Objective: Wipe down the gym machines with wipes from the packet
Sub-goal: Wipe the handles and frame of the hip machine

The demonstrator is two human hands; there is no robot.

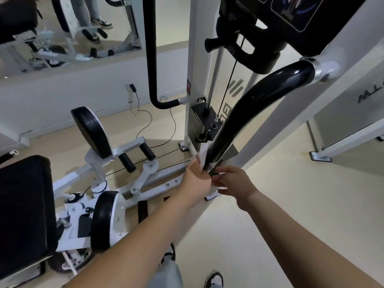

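Head view: wiping the low end of one machine's handle bar.
The left hand [196, 180] grips a white wipe [202, 155] laid along the left side of the glossy black curved handle bar [249, 113], near its lower end. The right hand [234, 181] is just beside it, fingers curled, its hold unclear. The bar's long axis climbs up-right from the hands. Probably early in the task: other machines remain. No packet shows.

Curved handle bar [249, 113], centre-right; weight stack [197, 125] behind its lower end; seat pad [22, 215] at left; mirror [62, 28] on wall [62, 88] behind.
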